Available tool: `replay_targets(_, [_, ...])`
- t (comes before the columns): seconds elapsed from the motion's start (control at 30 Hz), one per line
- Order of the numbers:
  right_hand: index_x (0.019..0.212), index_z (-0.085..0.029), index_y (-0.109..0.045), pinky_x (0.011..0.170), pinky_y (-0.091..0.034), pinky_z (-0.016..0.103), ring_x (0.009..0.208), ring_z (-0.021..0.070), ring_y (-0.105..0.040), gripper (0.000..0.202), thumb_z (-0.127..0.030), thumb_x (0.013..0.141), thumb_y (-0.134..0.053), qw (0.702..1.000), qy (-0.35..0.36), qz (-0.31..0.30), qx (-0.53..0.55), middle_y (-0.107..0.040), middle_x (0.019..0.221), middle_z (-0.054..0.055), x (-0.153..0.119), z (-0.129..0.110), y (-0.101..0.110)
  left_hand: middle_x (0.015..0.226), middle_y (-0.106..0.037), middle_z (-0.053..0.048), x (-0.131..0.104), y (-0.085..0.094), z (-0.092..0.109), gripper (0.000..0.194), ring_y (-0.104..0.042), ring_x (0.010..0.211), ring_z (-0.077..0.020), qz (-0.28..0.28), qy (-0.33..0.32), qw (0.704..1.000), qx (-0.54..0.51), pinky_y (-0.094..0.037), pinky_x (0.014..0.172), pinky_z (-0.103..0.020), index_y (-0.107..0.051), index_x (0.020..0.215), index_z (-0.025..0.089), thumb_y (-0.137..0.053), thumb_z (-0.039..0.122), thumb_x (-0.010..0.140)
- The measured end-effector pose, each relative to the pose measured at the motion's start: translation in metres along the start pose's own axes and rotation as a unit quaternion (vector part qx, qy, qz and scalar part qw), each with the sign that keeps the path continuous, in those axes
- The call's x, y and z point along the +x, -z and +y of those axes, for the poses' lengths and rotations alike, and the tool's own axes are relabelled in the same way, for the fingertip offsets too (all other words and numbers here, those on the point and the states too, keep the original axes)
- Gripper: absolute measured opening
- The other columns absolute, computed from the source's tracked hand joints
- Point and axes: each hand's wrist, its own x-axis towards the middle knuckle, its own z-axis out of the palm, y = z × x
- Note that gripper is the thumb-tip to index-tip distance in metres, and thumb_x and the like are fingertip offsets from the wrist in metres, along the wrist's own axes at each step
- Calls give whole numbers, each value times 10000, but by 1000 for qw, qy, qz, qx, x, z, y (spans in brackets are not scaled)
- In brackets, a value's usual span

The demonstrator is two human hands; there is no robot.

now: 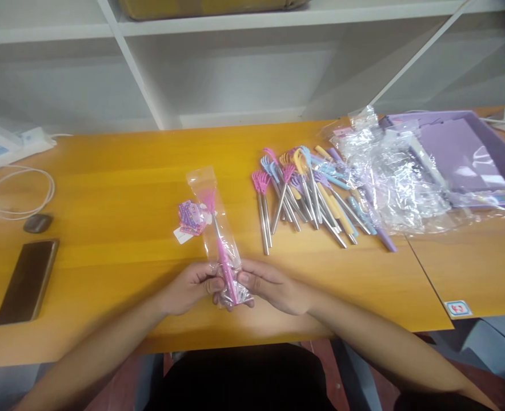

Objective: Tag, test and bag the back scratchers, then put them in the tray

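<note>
A pink back scratcher (223, 251) lies inside a clear plastic bag (230, 228), its hand-shaped head pointing away from me. My left hand (201, 285) pinches the near end of the bag from the left, thumb on top. From the right, my right hand (269, 282) grips the same end, its thumb close to the handle. Some fingers of both hands are hidden beneath the bag. Beside the bag's upper left lie small purple printed cards (191, 218) and a white tag (183, 236).
Right of my hands lies a pile of back scratchers (308, 194) in several colours. Further right are crumpled clear bags (407, 177) and a purple box (453, 137). A phone (27, 282), a dark small object (37, 223) and a white cable (21, 169) lie left. White shelving (244, 123) backs the table.
</note>
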Motion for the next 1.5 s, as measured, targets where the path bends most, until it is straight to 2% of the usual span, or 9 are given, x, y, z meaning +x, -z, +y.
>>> replay_targets(0.2, [986,-178,-614,743,-462,267,767,118,-525,446,-610,1075,-550,999,7,40,-32,-563,864,-4,3,0,14,869,-738,-72,-2,7,7,418,-661,706,-168,-58,-26,991,116,-533,702,-271,-766,1002,167,-603,549,1045])
replay_targets(0.43, [1014,-210,-536,522,-304,220,601,79,-403,434,-606,979,-710,989,-14,140,-35,-476,772,-65,16,13,23,926,-761,-65,2,-2,13,310,-691,830,-189,-159,-35,945,284,-522,812,-283,-771,991,198,-551,393,1089])
replay_targets(0.47, [1011,-208,-540,529,-306,220,614,81,-404,437,-605,971,-719,988,-20,148,-44,-488,781,-60,17,14,22,955,-759,-62,3,-2,12,299,-692,848,-190,-125,-36,946,296,-530,821,-290,-760,1007,203,-543,389,1093])
replay_targets(0.53, [1009,-206,-550,552,-322,228,646,93,-418,439,-610,966,-716,983,-26,164,-72,-504,796,-48,18,16,20,1004,-729,-57,4,4,10,250,-683,882,-195,31,-62,941,333,-549,840,-314,-719,1053,208,-549,387,1089])
replay_targets(0.6, [989,-205,-557,577,-336,242,662,105,-424,416,-590,968,-715,977,-26,174,-121,-489,781,-46,18,16,17,1078,-687,-62,5,16,8,202,-681,938,-204,220,-117,904,348,-572,876,-348,-664,1171,219,-596,377,1066])
replay_targets(0.67, [940,-203,-561,604,-342,252,673,111,-425,364,-531,982,-711,968,-25,167,-185,-469,758,-48,16,16,13,1204,-649,-80,5,28,8,307,-692,1033,-214,316,-172,872,332,-593,929,-378,-609,1329,253,-643,355,1042])
replay_targets(0.83, [896,-200,-553,640,-363,249,680,108,-441,272,-409,1009,-685,960,-14,111,-256,-504,756,-50,12,16,6,1241,-683,-71,4,39,14,261,-702,1102,-216,320,-235,834,382,-593,1002,-391,-721,1287,293,-638,265,1041])
replay_targets(1.13, [924,-202,-566,653,-379,247,681,109,-460,230,-382,1011,-681,954,-4,111,-278,-523,772,-51,11,19,6,1207,-760,-96,4,35,9,238,-734,1150,-252,328,-197,907,176,-593,1050,-416,-749,1215,227,-682,317,1006])
replay_targets(1.5, [943,-204,-577,655,-393,247,681,116,-484,194,-357,1018,-669,948,-11,112,-299,-540,771,-48,10,15,3,1119,-805,-73,5,41,10,249,-758,1048,-234,375,-183,876,243,-607,982,-382,-766,1166,230,-661,415,1037])
